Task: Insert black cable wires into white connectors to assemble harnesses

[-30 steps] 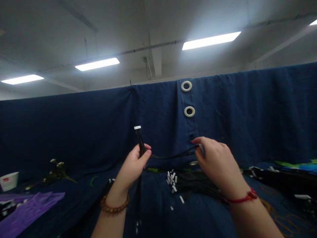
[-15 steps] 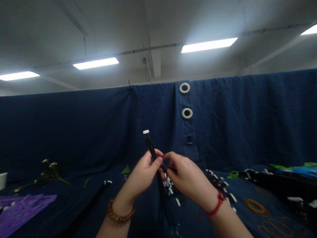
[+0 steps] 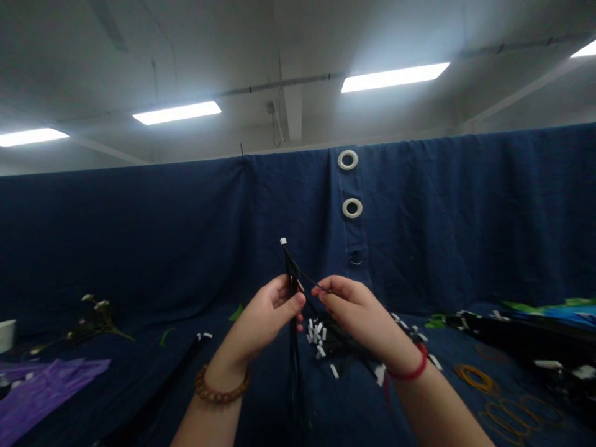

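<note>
My left hand is closed around a bundle of thin black wires that stands upright and ends in a small white connector at the top. My right hand pinches a single black wire that runs from the bundle just below the connector. The two hands are close together, almost touching. Below them a heap of black wires with white connectors lies on the dark blue cloth.
A dark blue cloth with white eyelets covers the table and rises as a back wall. More black wire bundles and orange rubber bands lie at the right. Purple plastic, flowers and a white cup are at the left.
My right hand came in from the right to the bundle in my left hand and now pinches one wire beside it. The bundle has stayed upright.
</note>
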